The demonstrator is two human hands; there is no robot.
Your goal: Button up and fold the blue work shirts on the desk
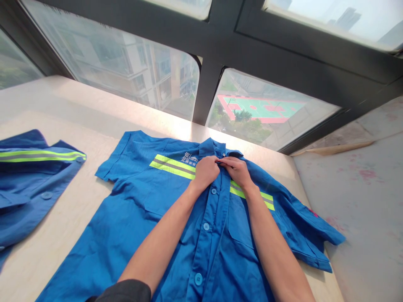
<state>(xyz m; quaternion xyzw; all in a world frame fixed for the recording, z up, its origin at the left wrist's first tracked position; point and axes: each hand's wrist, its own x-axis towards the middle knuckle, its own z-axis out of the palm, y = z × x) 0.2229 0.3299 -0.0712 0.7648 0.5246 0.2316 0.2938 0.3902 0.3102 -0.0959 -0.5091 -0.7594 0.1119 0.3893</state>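
A blue short-sleeved work shirt (132, 218) with yellow-green and grey reflective strips lies spread out, its collar toward the window. My left hand (207, 171) is closed on the front edge just below the collar. Against it, my right hand (236, 170) pinches the other front edge, so the fingertips of both meet at the top of the placket. Whatever sits between the fingertips, perhaps a button, is hidden. Farther down the front, a light blue button (206, 226) and others show on the placket, with the two edges lying apart there.
Another blue garment (40, 184) with a reflective strip and buttons lies at the left on the pale sill (103, 117). Dark window frames (208, 63) rise behind the shirt. A flower-patterned wall (362, 188) bounds the right side, close to the shirt's sleeve.
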